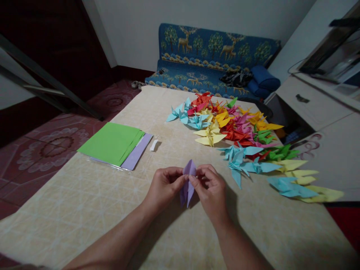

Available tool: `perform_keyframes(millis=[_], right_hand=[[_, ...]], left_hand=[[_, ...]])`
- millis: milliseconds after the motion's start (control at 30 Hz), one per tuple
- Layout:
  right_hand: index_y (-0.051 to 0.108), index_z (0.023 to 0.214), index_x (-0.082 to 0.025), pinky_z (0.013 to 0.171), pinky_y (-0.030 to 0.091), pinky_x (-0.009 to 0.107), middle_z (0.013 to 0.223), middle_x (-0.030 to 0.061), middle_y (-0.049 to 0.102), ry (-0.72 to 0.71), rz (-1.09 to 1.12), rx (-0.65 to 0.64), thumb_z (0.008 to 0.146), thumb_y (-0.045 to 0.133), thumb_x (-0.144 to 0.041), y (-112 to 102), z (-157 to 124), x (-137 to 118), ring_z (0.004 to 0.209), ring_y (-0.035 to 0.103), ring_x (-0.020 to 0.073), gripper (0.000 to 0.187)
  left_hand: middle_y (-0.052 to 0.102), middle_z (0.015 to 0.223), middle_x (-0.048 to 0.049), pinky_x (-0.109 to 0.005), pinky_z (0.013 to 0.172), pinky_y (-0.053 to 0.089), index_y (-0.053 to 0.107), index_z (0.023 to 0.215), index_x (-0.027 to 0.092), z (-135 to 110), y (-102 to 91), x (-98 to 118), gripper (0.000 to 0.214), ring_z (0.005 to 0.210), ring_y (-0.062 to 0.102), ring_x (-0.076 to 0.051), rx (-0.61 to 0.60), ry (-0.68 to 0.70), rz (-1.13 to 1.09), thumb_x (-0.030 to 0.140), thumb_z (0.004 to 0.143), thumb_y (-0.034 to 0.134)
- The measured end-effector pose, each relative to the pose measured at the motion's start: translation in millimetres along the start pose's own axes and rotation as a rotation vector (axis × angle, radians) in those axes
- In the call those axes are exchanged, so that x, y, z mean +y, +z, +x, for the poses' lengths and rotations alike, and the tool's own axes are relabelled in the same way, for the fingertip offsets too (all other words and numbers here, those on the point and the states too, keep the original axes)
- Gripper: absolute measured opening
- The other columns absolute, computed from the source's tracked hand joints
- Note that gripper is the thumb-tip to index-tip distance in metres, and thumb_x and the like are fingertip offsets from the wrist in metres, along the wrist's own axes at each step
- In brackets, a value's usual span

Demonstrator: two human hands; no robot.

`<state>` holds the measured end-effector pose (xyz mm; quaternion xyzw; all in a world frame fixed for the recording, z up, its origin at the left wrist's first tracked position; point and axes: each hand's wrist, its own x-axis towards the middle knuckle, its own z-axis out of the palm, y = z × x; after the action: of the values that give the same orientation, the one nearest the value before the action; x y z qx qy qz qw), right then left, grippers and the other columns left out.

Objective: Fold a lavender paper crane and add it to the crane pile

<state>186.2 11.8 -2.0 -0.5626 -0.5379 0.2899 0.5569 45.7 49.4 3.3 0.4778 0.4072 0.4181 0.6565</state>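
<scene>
A piece of purple origami paper (190,167), folded into a narrow diamond with two points at the near end, is held upright just above the table. My left hand (168,184) pinches its left side between thumb and fingers. On the right side my right hand (211,186) grips it the same way, and both thumbs meet at the paper's middle. Beyond and to the right lies a crowd of folded paper cranes (237,129) in red, yellow, orange, pink, green and light blue. The fingers' far sides are partly hidden.
Left of my hands, a stack of green paper squares (112,140) lies over purple sheets (137,152) and clear plastic. A small white scrap (154,145) sits beside it. The patterned tablecloth (84,202) covers the table. A blue sofa (213,56) stands behind, a cabinet (323,112) at right.
</scene>
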Motion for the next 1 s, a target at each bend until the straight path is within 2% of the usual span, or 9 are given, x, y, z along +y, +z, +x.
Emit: perform_keyframes(millis=[300, 533, 667, 1000], right_hand=[[0.068, 0.079, -0.022, 0.062, 0.046, 0.022, 0.08, -0.0006, 0.059, -0.034, 0.161, -0.086, 0.078, 0.067, -0.007, -4.9, 4.1, 6.4, 0.074, 0.058, 0.0134, 0.014], [0.074, 0.088, -0.024, 0.06, 0.044, 0.023, 0.081, 0.0009, 0.059, -0.081, 0.116, -0.116, 0.083, 0.061, -0.005, -7.7, 3.1, 6.9, 0.073, 0.058, 0.0134, 0.024], [0.076, 0.084, -0.024, 0.061, 0.044, 0.023, 0.078, 0.0013, 0.059, -0.114, 0.082, -0.087, 0.081, 0.054, 0.001, -6.5, 2.9, 5.3, 0.073, 0.058, 0.0138, 0.033], [0.077, 0.08, -0.026, 0.061, 0.045, 0.023, 0.08, 0.0019, 0.059, -0.181, -0.011, -0.069, 0.079, 0.054, 0.001, -4.0, -0.3, 4.1, 0.076, 0.06, 0.0143, 0.035]], left_hand=[[0.065, 0.064, -0.001, -0.017, 0.053, 0.04, 0.07, 0.076, 0.012, -0.6, -3.8, -1.4, 0.01, 0.056, 0.055, -0.008, -0.043, 0.041, -0.011, 0.021, 0.075, 0.074], [0.063, 0.064, -0.0004, -0.017, 0.051, 0.037, 0.068, 0.076, 0.012, 0.4, -4.3, -1.7, 0.011, 0.055, 0.053, -0.007, -0.039, 0.032, -0.032, 0.021, 0.075, 0.074], [0.062, 0.061, 0.0006, -0.017, 0.05, 0.036, 0.066, 0.075, 0.012, 0.0, -3.0, -1.8, 0.01, 0.052, 0.051, -0.007, -0.03, 0.023, -0.043, 0.02, 0.075, 0.071], [0.06, 0.057, 0.0009, -0.018, 0.05, 0.035, 0.064, 0.07, 0.013, -2.2, -1.7, 0.4, 0.009, 0.05, 0.049, -0.007, -0.009, -0.007, -0.04, 0.019, 0.075, 0.067]])
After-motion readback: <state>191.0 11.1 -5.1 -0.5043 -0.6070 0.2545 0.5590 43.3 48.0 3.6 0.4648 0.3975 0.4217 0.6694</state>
